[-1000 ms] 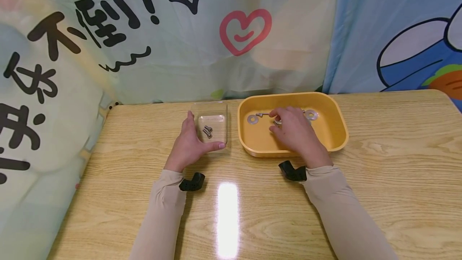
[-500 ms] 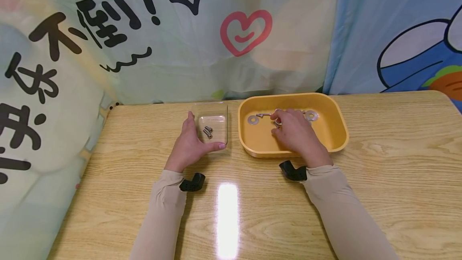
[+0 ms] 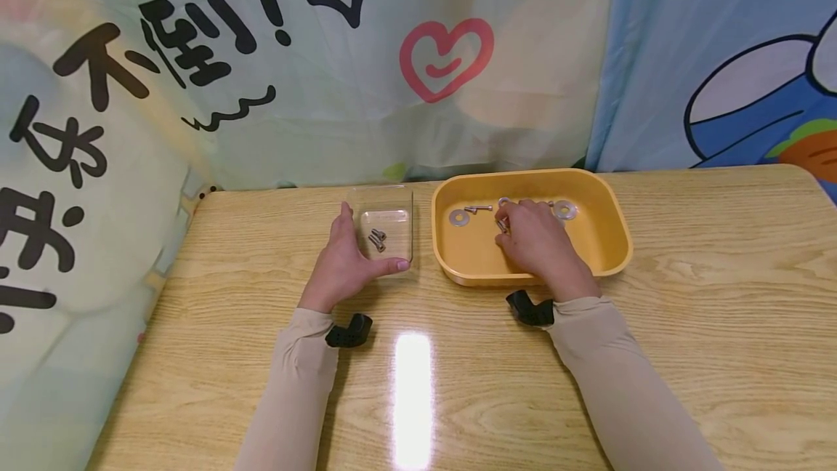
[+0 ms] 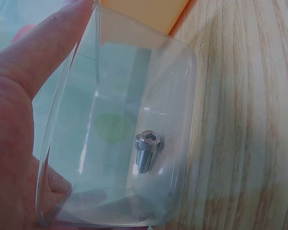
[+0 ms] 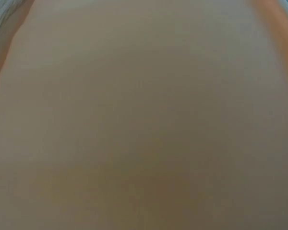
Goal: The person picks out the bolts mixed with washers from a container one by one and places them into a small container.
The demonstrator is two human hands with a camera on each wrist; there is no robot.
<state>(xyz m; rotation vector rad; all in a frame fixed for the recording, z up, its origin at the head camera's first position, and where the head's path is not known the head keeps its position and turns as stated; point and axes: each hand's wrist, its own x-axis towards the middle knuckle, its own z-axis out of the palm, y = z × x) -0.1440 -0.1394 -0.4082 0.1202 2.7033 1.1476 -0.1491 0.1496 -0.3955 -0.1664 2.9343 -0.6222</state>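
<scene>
My left hand [image 3: 344, 259] grips the near left corner of a clear plastic box [image 3: 395, 198], thumb along its front and fingers along its left side. Several socket head bolts [image 3: 377, 239] lie in the box; the left wrist view shows a hex-recessed bolt head [image 4: 150, 139] up close. Over the yellow bin [image 3: 531, 276], my right hand [image 3: 538, 238] reaches down with curled fingers. A small bolt [image 3: 502, 225] shows between its index finger and thumb. The hand hides part of the bin floor, and the right wrist view is a blur.
In the bin lie a flat washer [image 3: 459, 218] at the left, screws [image 3: 479, 208] beside it, a small ring [image 3: 503, 201] and another washer [image 3: 564, 210] at the right. A printed cloth [image 3: 510, 129] hangs behind the wooden table [image 3: 484, 384].
The right hand's fingertips have shifted slightly, uncovering the screws and small ring to their left; the bolt now shows between finger and thumb. The left hand and box have stayed put.
</scene>
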